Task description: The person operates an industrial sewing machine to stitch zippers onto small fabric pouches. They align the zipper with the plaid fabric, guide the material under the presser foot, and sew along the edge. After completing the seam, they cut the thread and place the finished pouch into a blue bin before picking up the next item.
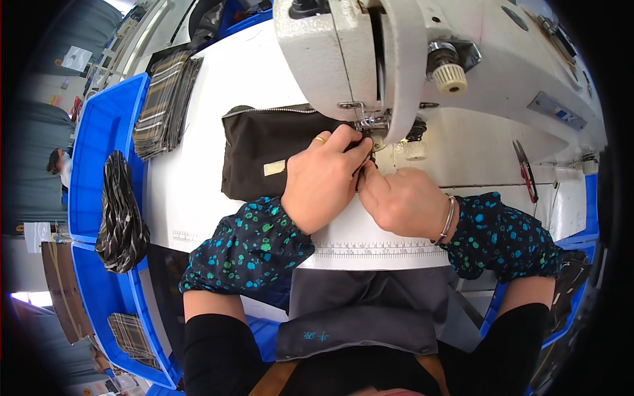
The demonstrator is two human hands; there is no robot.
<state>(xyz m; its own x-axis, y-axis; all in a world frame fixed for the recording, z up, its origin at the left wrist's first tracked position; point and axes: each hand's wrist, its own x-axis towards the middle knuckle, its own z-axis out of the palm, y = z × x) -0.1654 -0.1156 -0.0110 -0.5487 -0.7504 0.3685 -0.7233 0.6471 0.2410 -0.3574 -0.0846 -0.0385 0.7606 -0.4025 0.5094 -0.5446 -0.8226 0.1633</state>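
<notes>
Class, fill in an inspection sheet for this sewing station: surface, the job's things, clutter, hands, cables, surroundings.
Surface: white table with a printed ruler strip along its front edge.
Job's things: black zippered pouch lying under the white sewing machine.
Clutter: stack of plaid fabric pieces; red-handled snips.
Hands: left hand and right hand pinching at the needle area, fingertips touching.
Cables: nothing seen.
Surroundings: blue bins on the left, dark striped fabric bundle draped over them.

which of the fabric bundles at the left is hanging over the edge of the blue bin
The dark striped bundle, draped over the wall of the blue bin. The plaid stack lies flat on the white table, and another plaid piece sits inside the lower bin.
</notes>
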